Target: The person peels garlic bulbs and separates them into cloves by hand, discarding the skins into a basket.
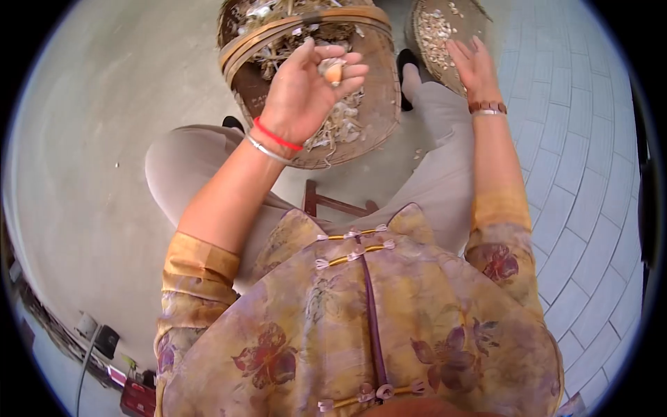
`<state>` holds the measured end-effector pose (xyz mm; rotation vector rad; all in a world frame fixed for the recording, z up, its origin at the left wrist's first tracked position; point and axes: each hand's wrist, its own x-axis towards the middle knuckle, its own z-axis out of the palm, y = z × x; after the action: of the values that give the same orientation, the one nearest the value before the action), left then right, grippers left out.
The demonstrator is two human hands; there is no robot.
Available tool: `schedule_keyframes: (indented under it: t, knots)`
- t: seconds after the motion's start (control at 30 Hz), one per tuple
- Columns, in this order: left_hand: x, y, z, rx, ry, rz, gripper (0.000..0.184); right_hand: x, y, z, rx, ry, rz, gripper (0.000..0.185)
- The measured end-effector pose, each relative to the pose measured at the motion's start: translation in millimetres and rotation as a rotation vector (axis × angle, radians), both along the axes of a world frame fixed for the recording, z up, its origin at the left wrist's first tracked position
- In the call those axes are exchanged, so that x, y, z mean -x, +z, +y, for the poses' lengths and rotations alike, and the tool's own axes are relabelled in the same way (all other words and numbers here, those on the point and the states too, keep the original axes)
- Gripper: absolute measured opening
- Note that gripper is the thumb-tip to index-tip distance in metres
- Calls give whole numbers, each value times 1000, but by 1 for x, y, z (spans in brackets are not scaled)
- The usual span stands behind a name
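Palm up, my left hand point(302, 94) is over the large woven basket point(379, 104), its fingers loosely spread. A small orange and white piece point(334, 71) rests on those fingers. Dry stalks and pale peelings point(344, 121) lie in the basket below. On the right, my right hand point(476, 68) has its fingers apart and nothing visible in it. It is at the edge of a shallow woven tray point(455, 75) that holds several small pale pieces point(434, 35).
My legs are bent on both sides of the large basket. A dark wooden bar point(340, 204) shows between them. Grey tiles point(583, 153) cover the floor at the right. A red object point(137, 397) and a black object point(106, 341) are at the lower left.
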<state>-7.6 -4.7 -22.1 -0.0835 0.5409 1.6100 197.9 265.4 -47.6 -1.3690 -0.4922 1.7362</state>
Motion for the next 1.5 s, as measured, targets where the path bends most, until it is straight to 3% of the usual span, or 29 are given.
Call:
schedule_keyframes:
  t: [0.07, 0.13, 0.2, 0.3, 0.4, 0.6, 0.8, 0.93, 1.1, 1.3, 1.4, 1.5]
  knots:
    - [-3, 5, 1, 19, 28, 17, 44, 6, 13, -35, -449, 489, -144, 30]
    - [-4, 5, 3, -40, 49, 49, 44, 19, 34, -93, -509, 788, -121, 25]
    - [-7, 4, 6, -63, 40, 24, 40, 40, 49, -154, -663, 938, -277, 20]
    - [-15, -1, 10, -76, 23, 263, 27, 59, 34, -192, -645, 924, -183, 19]
    - [-17, 4, 10, 26, -19, 489, 32, 72, 40, -198, -570, 916, -277, 17]
    - [-13, 13, 8, -16, -7, 599, 39, 69, 32, -193, -398, 795, 67, 16]
    - [-11, 7, 10, -3, 59, 537, 37, 71, 31, -194, -273, 669, 183, 18]
    - [-4, 7, 7, 42, 62, 519, 32, 71, 30, -191, -262, 623, 225, 20]
    - [-2, 6, 5, 96, -4, 978, 19, 70, 27, -188, -391, 630, 182, 21]
    - [-3, 4, 7, 127, 58, 1218, 16, 69, 33, -186, -494, 750, -16, 23]
    - [-3, -3, 10, 148, 109, 1408, 17, 73, 40, -191, -466, 737, 46, 25]
    - [-4, 2, 10, 93, 134, 1310, 17, 74, 38, -192, -509, 759, 70, 28]
